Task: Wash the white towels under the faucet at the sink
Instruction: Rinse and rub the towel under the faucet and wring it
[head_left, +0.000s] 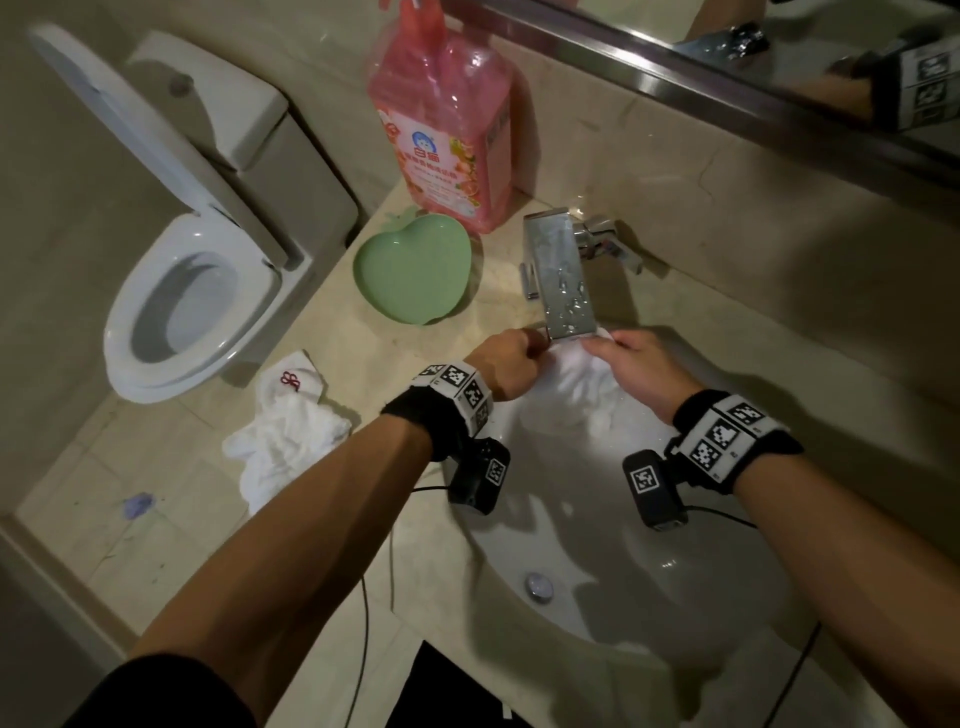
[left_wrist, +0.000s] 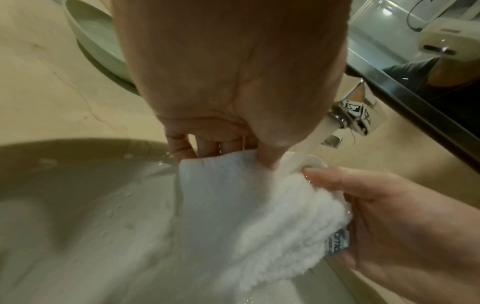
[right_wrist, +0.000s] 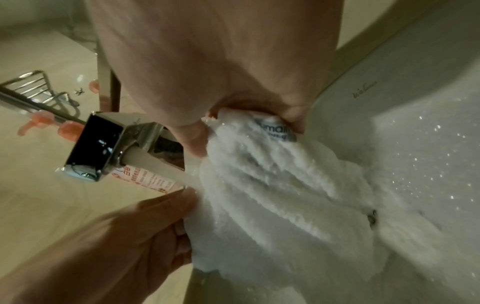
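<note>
Head view: two hands over the back of the sink (head_left: 675, 587), under the faucet (head_left: 563, 280). Left hand (head_left: 501, 371) clenched round one upper corner of a towel (head_left: 569, 400), right hand (head_left: 647, 371) pinching the other, cloth hanging white and rumpled into the oval basin. Open room in the front of the bowl around the drain (head_left: 539, 586). Second towel (head_left: 283, 441), crumpled, red emblem on it, lying at the counter's (head_left: 332, 519) left edge, part of it overhanging. Green apple-shaped dish (head_left: 413, 270) and pink bottle (head_left: 447, 130) at the back left corner, just beside the faucet. One toilet (head_left: 176, 291) beyond the edge, lid up.

Left wrist view: water stream (left_wrist: 313, 144) falling from the square chrome spout onto the towel's top edge between the two grips; fluffy terry pile, printed label (left_wrist: 337, 241) against the right palm.

Right wrist view: thumb and fingers gripping the label corner; left fingers (right_wrist: 166, 207) closed on the opposite edge; droplets speckling the glossy basin wall.
</note>
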